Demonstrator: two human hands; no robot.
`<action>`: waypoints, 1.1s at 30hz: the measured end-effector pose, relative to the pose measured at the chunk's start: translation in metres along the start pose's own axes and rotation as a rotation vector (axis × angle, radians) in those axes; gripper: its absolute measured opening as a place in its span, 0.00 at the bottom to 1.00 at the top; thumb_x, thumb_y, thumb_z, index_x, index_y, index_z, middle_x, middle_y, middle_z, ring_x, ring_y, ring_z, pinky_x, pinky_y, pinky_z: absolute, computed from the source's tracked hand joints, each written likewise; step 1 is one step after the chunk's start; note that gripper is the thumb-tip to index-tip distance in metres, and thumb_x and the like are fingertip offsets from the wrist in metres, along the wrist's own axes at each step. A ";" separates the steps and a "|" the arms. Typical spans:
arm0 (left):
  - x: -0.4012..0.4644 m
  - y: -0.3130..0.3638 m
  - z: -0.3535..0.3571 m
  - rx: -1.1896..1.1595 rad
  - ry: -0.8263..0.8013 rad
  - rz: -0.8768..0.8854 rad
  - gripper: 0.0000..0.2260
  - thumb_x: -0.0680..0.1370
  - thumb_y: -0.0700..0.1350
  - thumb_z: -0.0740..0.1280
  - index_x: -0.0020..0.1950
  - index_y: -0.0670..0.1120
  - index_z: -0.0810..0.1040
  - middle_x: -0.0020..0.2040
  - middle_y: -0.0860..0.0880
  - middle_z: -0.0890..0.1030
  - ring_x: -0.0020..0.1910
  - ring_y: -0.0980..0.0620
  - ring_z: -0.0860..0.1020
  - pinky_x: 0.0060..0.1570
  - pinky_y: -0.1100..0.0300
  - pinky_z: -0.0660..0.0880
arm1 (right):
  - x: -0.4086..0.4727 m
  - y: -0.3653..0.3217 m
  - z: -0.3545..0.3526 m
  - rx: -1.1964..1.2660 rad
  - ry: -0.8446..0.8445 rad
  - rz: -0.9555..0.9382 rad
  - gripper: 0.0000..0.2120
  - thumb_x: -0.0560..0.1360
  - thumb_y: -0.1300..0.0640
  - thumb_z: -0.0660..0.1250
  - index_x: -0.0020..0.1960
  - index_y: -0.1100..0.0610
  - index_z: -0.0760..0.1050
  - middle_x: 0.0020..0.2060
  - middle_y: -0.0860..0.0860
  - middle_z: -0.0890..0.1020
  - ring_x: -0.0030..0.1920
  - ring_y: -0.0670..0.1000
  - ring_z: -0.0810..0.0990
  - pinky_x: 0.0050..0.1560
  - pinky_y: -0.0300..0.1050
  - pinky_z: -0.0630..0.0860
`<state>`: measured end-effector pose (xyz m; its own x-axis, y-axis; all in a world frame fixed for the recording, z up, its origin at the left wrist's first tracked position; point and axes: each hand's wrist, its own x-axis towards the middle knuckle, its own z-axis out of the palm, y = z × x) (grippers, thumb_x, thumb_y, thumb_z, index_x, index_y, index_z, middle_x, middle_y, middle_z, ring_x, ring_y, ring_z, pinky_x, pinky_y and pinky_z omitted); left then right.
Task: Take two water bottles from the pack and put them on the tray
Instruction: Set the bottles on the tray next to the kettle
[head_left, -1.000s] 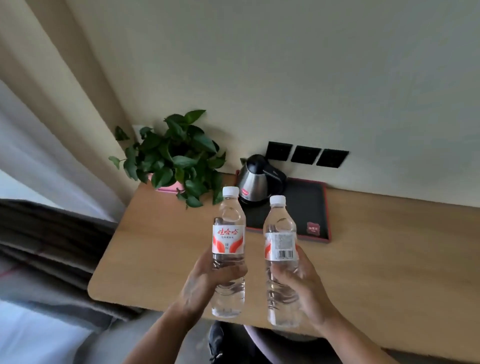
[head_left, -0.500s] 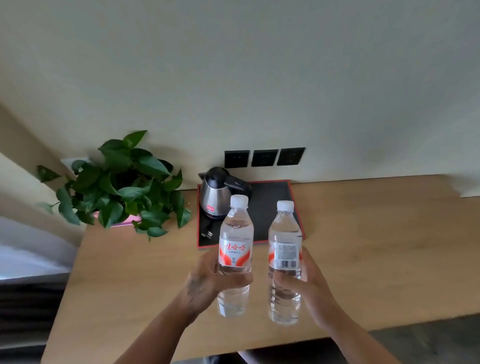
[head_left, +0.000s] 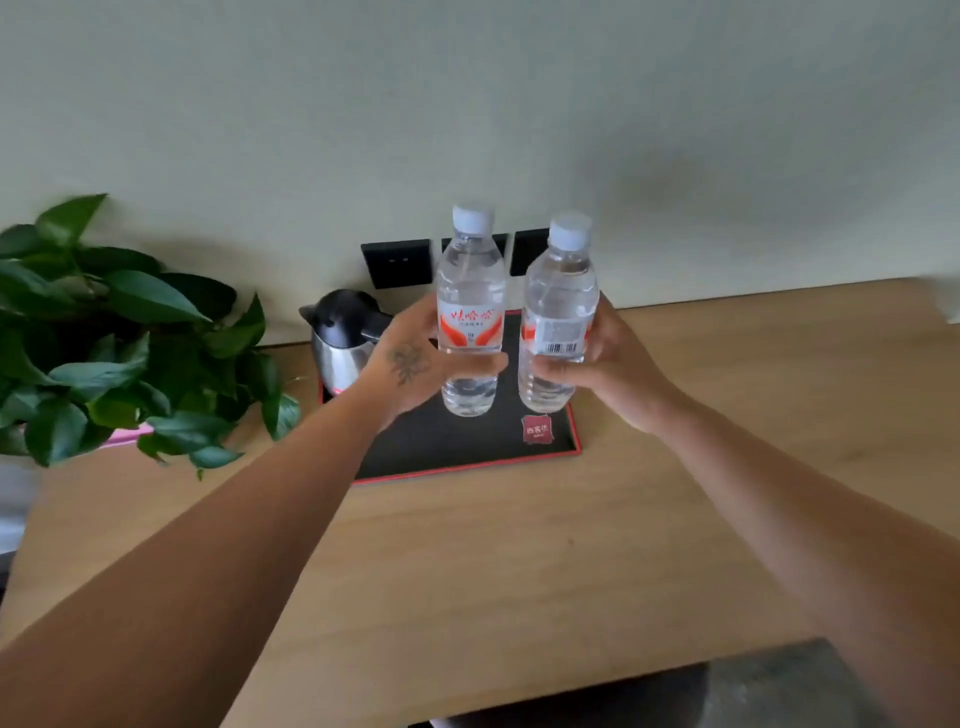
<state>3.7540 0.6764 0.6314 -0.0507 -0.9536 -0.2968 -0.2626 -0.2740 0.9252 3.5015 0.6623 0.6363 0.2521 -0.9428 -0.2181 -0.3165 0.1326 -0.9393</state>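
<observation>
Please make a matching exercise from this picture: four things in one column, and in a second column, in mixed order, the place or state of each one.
Things:
1. kettle
2. plant
3. left bottle
4. sockets

Places or states:
A. on the wall above the tray
B. held in the left hand
C. at the left end of the table
D. standing on the tray's back left corner

Pairs: 1-D, 2-C, 3-B, 4-A
</observation>
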 end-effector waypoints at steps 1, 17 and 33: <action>0.014 -0.001 0.003 0.022 0.008 0.005 0.26 0.63 0.48 0.89 0.53 0.64 0.81 0.45 0.71 0.89 0.46 0.74 0.85 0.55 0.62 0.82 | 0.015 0.004 -0.005 -0.027 -0.004 -0.004 0.35 0.73 0.70 0.81 0.75 0.62 0.70 0.68 0.65 0.83 0.69 0.65 0.82 0.74 0.69 0.77; 0.126 -0.026 0.052 0.304 0.074 0.028 0.36 0.66 0.42 0.88 0.71 0.43 0.79 0.53 0.61 0.86 0.55 0.62 0.85 0.55 0.75 0.78 | 0.127 0.079 -0.031 -0.173 -0.023 -0.042 0.41 0.69 0.69 0.84 0.78 0.60 0.70 0.70 0.57 0.84 0.71 0.58 0.83 0.76 0.64 0.77; 0.152 -0.053 0.080 0.096 0.173 -0.079 0.34 0.73 0.33 0.83 0.75 0.37 0.72 0.60 0.52 0.81 0.57 0.56 0.77 0.38 0.87 0.71 | 0.159 0.116 -0.022 -0.164 0.005 -0.060 0.41 0.69 0.68 0.84 0.77 0.59 0.71 0.67 0.52 0.85 0.65 0.51 0.85 0.60 0.34 0.83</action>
<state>3.6826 0.5560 0.5181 0.1372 -0.9392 -0.3148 -0.3502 -0.3433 0.8715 3.4842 0.5211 0.4986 0.2705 -0.9490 -0.1616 -0.4461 0.0252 -0.8946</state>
